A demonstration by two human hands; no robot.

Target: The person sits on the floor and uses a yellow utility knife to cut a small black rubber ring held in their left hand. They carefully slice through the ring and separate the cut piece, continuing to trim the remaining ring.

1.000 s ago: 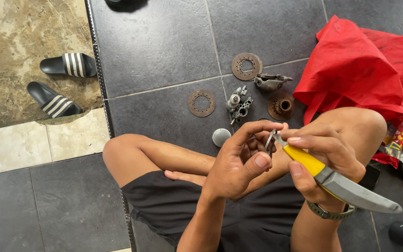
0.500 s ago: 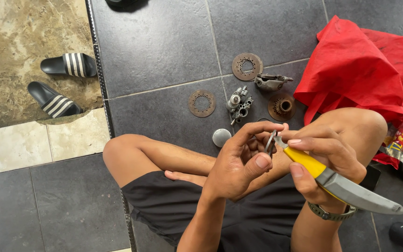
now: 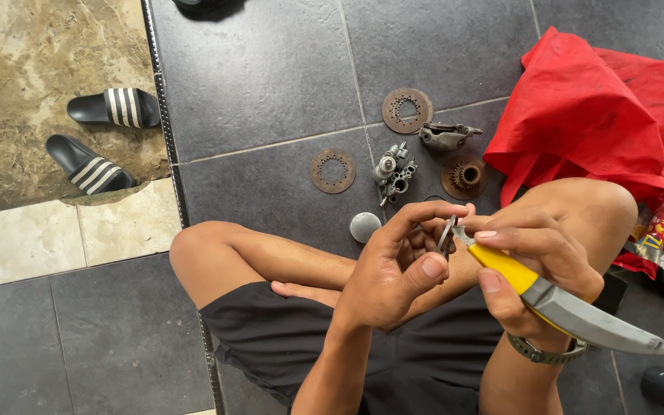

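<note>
Almost nothing has moved since the earlier frames: both hands stay in the same place above the lap, and only the grey tail of the tool has dipped very slightly, so the work looks like steady, fine picking rather than a new step. Left hand [image 3: 393, 269] fingers are closed, pinching a small metal part [image 3: 445, 234] between thumb and forefinger; the part is thin and mostly hidden, so its shape cannot be told. Right hand [image 3: 536, 265] fingers are wrapped tight around a yellow-and-grey handled tool [image 3: 555, 300], whose narrow metal tip touches the small part right at the left fingertips. A watch [image 3: 541, 352] sits on the right wrist. Beneath the hands are the person's crossed bare legs and dark shorts, seated on a dark grey tiled floor [image 3: 270, 77]. Just beyond the hands on the floor lie a small round silver cap [image 3: 365, 227], a carburettor-like metal assembly [image 3: 393, 170], two flat rusty toothed discs [image 3: 333, 170] and [image 3: 406, 110], a grey metal bracket piece [image 3: 447, 135] and a rusty hub with a centre boss [image 3: 464, 177]. To the right a red cloth bag [image 3: 601, 115] is heaped against the knee, with a snack packet [image 3: 655, 234] beside it. Far left, a pair of black striped sandals [image 3: 101, 138] rests on a lower stone surface. Nothing stands between the hands and the loose parts; the raised knee crowds the right side.
</note>
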